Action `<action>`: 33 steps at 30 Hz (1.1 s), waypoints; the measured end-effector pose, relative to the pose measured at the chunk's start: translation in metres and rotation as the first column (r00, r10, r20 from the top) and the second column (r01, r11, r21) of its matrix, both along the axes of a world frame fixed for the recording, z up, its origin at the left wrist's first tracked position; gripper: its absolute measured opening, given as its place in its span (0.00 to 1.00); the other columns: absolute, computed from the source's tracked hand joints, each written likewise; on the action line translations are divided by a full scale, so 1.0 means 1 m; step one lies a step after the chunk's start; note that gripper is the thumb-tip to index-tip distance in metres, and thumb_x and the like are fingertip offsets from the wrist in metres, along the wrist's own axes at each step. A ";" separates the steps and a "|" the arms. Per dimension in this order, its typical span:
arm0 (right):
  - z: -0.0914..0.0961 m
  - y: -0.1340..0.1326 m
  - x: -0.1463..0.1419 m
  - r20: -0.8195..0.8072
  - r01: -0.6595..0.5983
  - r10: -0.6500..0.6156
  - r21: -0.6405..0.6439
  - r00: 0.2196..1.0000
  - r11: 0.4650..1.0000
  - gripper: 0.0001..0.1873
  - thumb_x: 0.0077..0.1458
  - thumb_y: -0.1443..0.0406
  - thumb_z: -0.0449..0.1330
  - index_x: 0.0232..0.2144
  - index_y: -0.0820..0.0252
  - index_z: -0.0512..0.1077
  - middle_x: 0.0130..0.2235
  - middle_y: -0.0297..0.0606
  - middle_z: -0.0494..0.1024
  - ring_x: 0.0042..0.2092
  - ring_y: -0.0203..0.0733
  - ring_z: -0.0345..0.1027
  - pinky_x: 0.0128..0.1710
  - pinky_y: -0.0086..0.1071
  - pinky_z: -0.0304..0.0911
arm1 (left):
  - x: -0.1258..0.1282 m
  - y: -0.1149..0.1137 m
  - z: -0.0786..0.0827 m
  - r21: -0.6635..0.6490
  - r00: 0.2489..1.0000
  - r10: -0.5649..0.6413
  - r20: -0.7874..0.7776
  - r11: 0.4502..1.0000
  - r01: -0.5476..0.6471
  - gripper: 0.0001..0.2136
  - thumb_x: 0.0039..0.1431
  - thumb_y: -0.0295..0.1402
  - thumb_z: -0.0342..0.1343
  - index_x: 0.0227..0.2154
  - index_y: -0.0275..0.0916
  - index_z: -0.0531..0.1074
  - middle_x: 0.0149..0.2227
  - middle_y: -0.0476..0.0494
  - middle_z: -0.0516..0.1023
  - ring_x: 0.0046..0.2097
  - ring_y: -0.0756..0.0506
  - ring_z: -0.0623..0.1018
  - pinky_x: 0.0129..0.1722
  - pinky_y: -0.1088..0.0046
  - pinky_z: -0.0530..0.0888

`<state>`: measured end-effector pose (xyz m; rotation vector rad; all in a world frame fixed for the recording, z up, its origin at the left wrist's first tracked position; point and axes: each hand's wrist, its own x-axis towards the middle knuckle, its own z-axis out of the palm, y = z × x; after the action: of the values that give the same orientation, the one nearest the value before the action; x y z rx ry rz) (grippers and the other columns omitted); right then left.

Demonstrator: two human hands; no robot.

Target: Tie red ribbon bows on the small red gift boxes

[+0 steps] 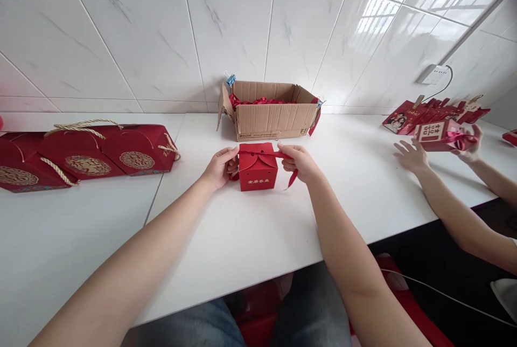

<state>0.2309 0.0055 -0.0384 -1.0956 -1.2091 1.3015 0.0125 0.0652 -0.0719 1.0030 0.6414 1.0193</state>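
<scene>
A small red gift box (257,173) with pale lettering on its front stands upright on the white table before me. Across its folded top runs a red ribbon (278,153), pulled out to both sides. At the box's left edge, my left hand (222,168) is closed on one end of the ribbon. My right hand (299,163) pinches the other end just right of the box, and a loose tail hangs below the fingers. How the ribbon passes around the back of the box is hidden.
Behind the box stands a cardboard carton (277,120) holding red ribbons. Larger red boxes (139,148) with rope handles line the left side. At right, a co-worker's hands (414,157) handle a red box with a pink bow (438,136), near several red bags (404,115).
</scene>
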 end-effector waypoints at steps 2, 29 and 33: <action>0.002 -0.001 0.007 -0.035 -0.045 0.044 -0.040 0.998 0.998 0.26 0.50 0.52 0.64 0.17 0.57 0.53 0.18 0.21 0.41 0.19 0.26 0.34 0.21 0.29 0.34 | -0.001 0.001 -0.001 -0.026 1.000 -0.016 -0.003 1.000 0.016 0.22 0.40 0.43 0.69 0.15 0.36 0.61 0.15 0.56 0.58 0.16 0.57 0.57 0.16 0.79 0.54; -0.013 0.000 -0.019 -0.174 0.014 0.047 0.332 0.984 0.943 0.04 0.48 0.61 0.68 0.31 0.46 0.81 0.47 0.31 0.80 0.56 0.44 0.68 0.56 0.42 0.63 | -0.001 0.003 -0.005 -0.078 0.993 -0.115 -0.012 0.990 0.114 0.21 0.37 0.46 0.71 0.15 0.35 0.67 0.16 0.55 0.59 0.16 0.57 0.57 0.17 0.78 0.54; -0.014 0.001 -0.025 -0.227 0.136 -0.072 0.282 0.971 0.950 0.08 0.45 0.56 0.69 0.30 0.48 0.81 0.39 0.32 0.83 0.52 0.44 0.71 0.56 0.42 0.64 | -0.001 0.002 -0.006 -0.077 0.994 -0.111 -0.014 0.991 0.110 0.21 0.35 0.45 0.71 0.15 0.35 0.67 0.16 0.54 0.60 0.17 0.57 0.58 0.17 0.78 0.53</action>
<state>0.2063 0.0062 -0.0521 -0.7711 -1.1250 1.0845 0.0119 0.0671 -0.0777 0.9707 0.6282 0.8831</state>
